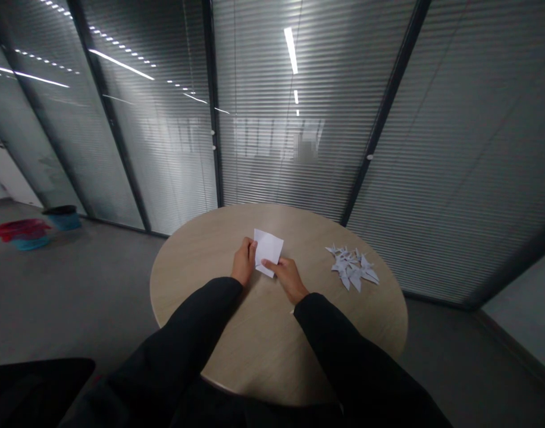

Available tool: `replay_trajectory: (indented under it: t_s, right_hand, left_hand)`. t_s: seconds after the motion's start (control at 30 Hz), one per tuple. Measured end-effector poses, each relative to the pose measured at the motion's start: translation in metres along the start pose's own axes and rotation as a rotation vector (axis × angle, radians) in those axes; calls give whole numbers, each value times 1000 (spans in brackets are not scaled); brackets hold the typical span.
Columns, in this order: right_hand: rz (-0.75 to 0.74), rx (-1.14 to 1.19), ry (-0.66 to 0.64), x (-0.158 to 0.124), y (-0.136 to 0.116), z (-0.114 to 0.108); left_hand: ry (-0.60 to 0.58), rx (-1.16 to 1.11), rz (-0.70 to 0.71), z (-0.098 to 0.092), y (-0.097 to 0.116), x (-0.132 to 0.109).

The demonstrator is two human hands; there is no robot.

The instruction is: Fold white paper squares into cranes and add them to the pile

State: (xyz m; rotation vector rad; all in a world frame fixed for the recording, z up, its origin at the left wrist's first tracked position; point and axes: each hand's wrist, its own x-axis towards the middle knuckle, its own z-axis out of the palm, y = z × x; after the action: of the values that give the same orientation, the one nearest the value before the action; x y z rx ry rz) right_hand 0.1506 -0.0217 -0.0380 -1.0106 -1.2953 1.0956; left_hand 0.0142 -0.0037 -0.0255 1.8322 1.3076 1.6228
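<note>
A small white sheet of paper point(269, 246) is held up over the round table between both hands. My left hand point(244, 261) grips its left edge, fingers closed at the side. With the thumb across the front near the lower edge, my right hand point(288, 276) pinches the paper from the right. A short crease or fold line shows near the bottom left of the sheet. To the right on the table lies a loose pile of folded white paper cranes point(353, 267), apart from both hands.
The round wooden table point(187, 255) stands close to a glass partition with blinds point(272, 172). On the floor at the left are a blue bin with a red bag point(29, 242) and a blue bin with a dark rim point(63, 221). A dark chair-like shape point(35, 386) fills the lower left corner.
</note>
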Motion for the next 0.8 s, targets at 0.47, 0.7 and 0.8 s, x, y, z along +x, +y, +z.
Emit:
replay_trajectory:
  t_s: [0.47,0.7,0.8]
  right_hand:
    - [29,72,103,-1,-3,-1]
    - [41,128,113,-3,-8,0]
    - [38,136,98,-5,-11,3]
  left_hand:
    - [-130,-330,-153,1,-9,7]
    - [-130,-161,-65,5,-8,2]
    - [-102,-19,-41,3,-2,0]
